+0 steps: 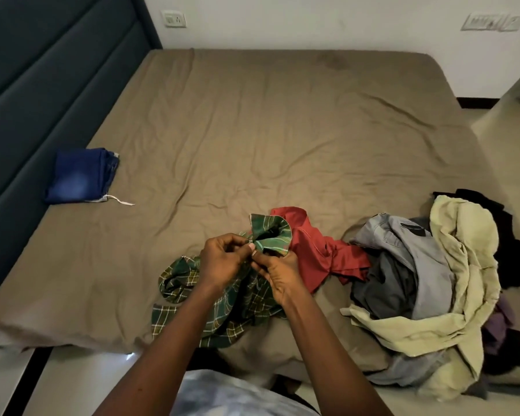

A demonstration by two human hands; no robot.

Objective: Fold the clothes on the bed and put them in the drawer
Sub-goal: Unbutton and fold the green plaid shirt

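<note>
My left hand (pixel 225 259) and my right hand (pixel 278 274) touch each other just above the bed (pixel 252 130). Each grip pinches the green check shirt (pixel 246 307) right by its collar (pixel 270 238). The collar sticks up, away from me. The rest of the shirt runs back toward me, all bunched at the near edge of the bed. I think I must pull my hands apart to spread it flat.
</note>
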